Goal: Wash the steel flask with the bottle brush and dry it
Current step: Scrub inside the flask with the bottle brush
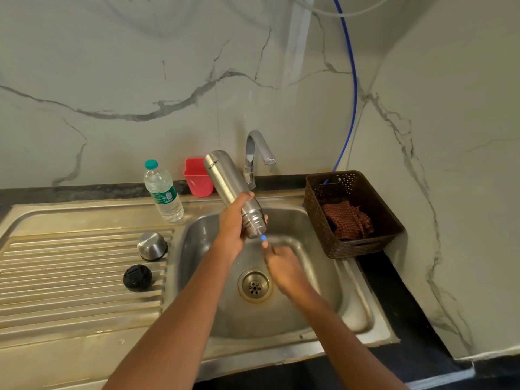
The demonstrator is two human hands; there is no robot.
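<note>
L hand [233, 223] clamped round neck end of cylindrical brushed-steel flask [225, 175], tilted w/ mouth down toward R hand [284, 268]. R hand, just below, curled round blurred blue-tipped bottle brush [264, 238], tip at flask mouth. Both over steel sink basin [323, 277]. Domed steel cap [152, 246] & round black lid [137, 277] lie left of L hand.

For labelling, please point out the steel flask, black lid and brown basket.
steel flask [226, 181], head view, middle of body.
black lid [137, 277], head view, its top.
brown basket [346, 249], head view, front wall.

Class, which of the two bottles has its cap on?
The clear plastic water bottle, teal-capped; the silver steel flask is uncapped, tilted mouth-down.
</note>
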